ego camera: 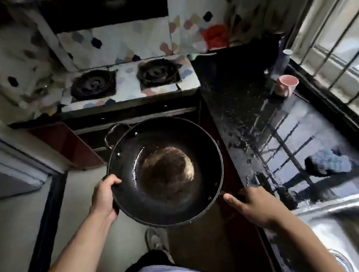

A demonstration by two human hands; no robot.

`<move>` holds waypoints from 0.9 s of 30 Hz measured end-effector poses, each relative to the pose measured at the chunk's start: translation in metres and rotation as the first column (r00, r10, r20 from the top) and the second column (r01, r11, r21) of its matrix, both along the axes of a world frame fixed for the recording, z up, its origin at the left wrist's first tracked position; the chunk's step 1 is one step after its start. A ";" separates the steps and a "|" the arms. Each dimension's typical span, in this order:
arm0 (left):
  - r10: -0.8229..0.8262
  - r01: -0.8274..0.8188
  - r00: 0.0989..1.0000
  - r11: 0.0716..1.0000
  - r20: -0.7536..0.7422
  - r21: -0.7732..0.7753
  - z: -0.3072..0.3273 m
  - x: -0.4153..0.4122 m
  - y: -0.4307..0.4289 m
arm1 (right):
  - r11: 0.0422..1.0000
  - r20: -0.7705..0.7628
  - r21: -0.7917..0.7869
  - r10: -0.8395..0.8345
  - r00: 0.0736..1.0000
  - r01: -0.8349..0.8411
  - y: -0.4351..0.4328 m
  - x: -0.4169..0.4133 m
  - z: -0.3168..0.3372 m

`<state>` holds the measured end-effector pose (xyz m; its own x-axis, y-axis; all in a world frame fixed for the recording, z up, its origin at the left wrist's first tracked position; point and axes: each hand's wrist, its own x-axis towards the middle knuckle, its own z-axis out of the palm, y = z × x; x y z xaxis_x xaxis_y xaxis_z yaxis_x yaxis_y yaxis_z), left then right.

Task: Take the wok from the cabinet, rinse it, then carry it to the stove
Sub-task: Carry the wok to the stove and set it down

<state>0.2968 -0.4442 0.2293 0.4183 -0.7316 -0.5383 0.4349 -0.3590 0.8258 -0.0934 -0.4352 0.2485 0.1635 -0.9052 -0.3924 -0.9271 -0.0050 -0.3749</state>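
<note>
A round black wok with a worn brown bottom and wet streaks hangs level in front of me, above the floor and just short of the stove. My left hand grips its near-left rim, thumb over the edge. My right hand holds the wok's right side, where its handle is hidden under the fingers. A metal loop handle shows on the far-left rim. The stove has two black burners, one left and one right, both bare.
A wet black counter runs along the right, with a pink mug, a blue rag and a bottle by the barred window. The steel sink lies at the lower right. My shoe stands on the floor.
</note>
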 end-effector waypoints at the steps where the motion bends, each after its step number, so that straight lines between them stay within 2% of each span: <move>1: 0.041 -0.041 0.999 0.999 -0.003 -0.001 -0.004 0.021 -0.002 | 0.999 -0.010 -0.006 0.037 0.999 -0.037 -0.016 0.020 0.001; 4: 0.118 -0.117 0.993 0.993 -0.014 0.006 -0.015 0.083 -0.015 | 0.994 -0.037 0.003 0.114 0.993 -0.113 -0.063 0.083 0.001; 8: 0.189 -0.187 0.982 0.980 -0.029 0.070 -0.028 0.158 -0.040 | 0.981 0.026 0.030 0.193 0.981 -0.193 -0.119 0.159 -0.003; 12: 0.229 -0.224 0.973 0.969 -0.035 0.107 -0.034 0.218 -0.071 | 0.980 0.008 0.011 0.197 0.980 -0.197 -0.171 0.218 -0.007; 22: 0.270 -0.266 0.960 0.963 -0.078 0.050 -0.042 0.299 -0.158 | 0.966 -0.025 0.061 0.252 0.967 -0.250 -0.298 0.299 -0.006; 27: 0.328 -0.326 0.944 0.944 -0.036 0.042 -0.040 0.325 -0.222 | 0.934 0.101 0.017 0.353 0.930 -0.356 -0.382 0.341 0.003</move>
<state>0.6217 -0.6662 0.1889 0.6079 -0.5385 -0.5835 0.5670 -0.2199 0.7938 0.2480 -0.8168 0.2511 0.5094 -0.7674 -0.3894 -0.8273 -0.3123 -0.4669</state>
